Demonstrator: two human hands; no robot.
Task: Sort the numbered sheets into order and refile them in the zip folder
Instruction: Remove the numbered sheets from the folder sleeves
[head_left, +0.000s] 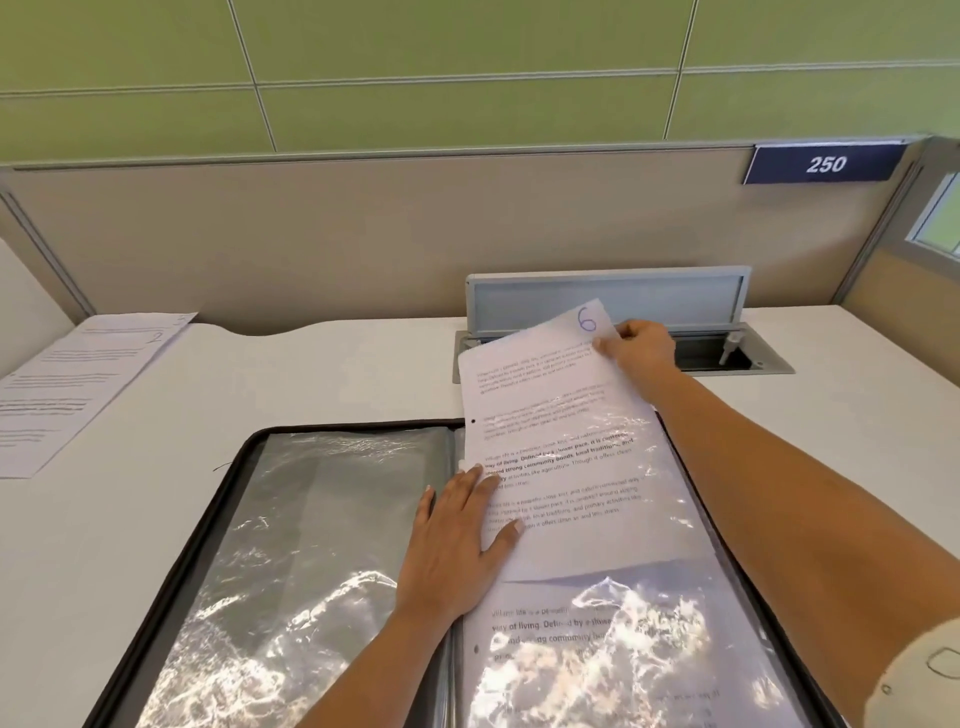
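Note:
The black zip folder (171, 571) lies open on the desk, its clear plastic sleeves shining. A printed sheet marked 6 (550, 395) sticks halfway out of the top of the right-hand sleeve (623, 623). My right hand (636, 345) pinches that sheet's top right corner, just beside the number. My left hand (457, 540) lies flat, fingers straight, pressing on the sleeve's left edge near the folder's spine. Another printed sheet shows through the plastic lower in the same sleeve.
Two loose sheets (78, 384), the top one marked 2, lie at the desk's far left. An open cable hatch (608, 299) with a raised grey lid sits just behind the folder. A partition with a sign reading 250 (826, 164) closes off the back.

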